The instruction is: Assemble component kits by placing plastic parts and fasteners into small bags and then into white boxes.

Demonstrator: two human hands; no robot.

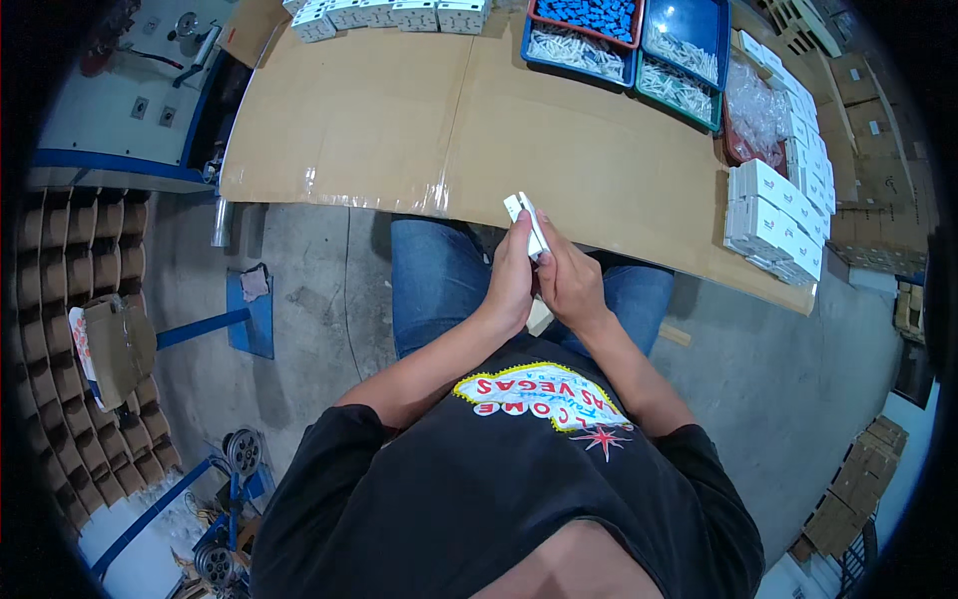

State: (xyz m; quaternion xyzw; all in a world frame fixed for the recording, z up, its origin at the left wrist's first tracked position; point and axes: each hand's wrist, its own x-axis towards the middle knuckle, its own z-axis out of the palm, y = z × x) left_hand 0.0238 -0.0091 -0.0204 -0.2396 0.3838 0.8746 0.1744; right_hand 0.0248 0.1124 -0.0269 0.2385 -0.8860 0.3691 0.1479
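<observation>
A small white box (526, 218) stands between my two hands, just over the near edge of the cardboard-covered table. My left hand (512, 270) presses on its left side, fingers closed. From the other side my right hand (571, 280) grips it, with the thumb near its lower end. The palms hide much of the box, and its upper end pokes out past my fingertips. Both forearms rest close to my lap.
Cardboard covers the table (379, 120). White boxes (439, 15) line its far edge, and more white boxes (773, 215) are stacked at right. Trays hold blue pieces (589, 14) and white sticks (574, 50). A clear plastic bag (755, 108) lies beside them. A partitioned cardboard rack (95, 270) stands left.
</observation>
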